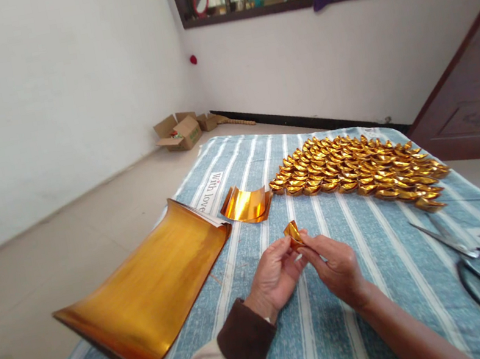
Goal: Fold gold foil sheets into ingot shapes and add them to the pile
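Between the fingertips of both hands is a small folded gold foil ingot (pixel 293 233), held just above the striped cloth. My left hand (pixel 279 271) pinches its left side, with the other fingers curled beneath. From the right, my right hand (pixel 334 265) grips it between thumb and fingers. Beyond my hands lies a short stack of cut gold foil sheets (pixel 247 204), curling up at the ends. A large stack of gold foil sheets (pixel 157 287) rests to the left. Many finished folded foil ingots (pixel 353 165) stand in close rows at the back right.
Black-handled scissors (pixel 471 253) lie partly spread on the right of the table. The blue and white striped cloth (pixel 324 338) covers the table. On the floor behind stand an open cardboard box (pixel 178 133) and a smaller box (pixel 208 122). A wooden door (pixel 473 76) is at the right.
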The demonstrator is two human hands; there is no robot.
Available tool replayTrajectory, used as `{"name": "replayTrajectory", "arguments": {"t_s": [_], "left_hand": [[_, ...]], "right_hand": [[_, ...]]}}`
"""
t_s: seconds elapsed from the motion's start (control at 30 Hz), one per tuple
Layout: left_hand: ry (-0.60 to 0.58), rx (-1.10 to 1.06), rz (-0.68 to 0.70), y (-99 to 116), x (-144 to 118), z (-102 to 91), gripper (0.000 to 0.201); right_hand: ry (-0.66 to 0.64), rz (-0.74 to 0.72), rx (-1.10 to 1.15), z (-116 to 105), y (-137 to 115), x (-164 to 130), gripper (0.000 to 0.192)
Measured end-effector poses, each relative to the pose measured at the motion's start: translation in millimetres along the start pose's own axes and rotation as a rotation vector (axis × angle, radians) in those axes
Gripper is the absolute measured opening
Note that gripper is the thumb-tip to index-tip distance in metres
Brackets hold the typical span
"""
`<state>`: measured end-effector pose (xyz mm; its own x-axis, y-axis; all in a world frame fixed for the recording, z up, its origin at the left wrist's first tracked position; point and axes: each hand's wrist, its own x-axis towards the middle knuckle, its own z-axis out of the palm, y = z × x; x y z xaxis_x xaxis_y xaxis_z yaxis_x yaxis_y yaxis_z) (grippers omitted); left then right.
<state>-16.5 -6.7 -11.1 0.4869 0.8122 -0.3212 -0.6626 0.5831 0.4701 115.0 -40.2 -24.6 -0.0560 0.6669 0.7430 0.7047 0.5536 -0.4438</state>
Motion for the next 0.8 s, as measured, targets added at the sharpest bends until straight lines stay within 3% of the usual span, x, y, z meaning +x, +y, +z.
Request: {"name": "replayTrajectory", "arguments": {"t_s": [0.5, 0.8], "left_hand": [[-0.04, 0.0, -0.022, -3.3, 1.8, -7.0, 0.019], [-0.046, -0.008, 0.032, -3.9, 3.4, -5.0, 0.018]], "right_hand": [[0.015, -0.008, 0.01, -6.5, -6.1, 6.8, 0.016], [0.044, -0.014, 0.014, -4.6, -5.7, 5.9, 0.013]]}}
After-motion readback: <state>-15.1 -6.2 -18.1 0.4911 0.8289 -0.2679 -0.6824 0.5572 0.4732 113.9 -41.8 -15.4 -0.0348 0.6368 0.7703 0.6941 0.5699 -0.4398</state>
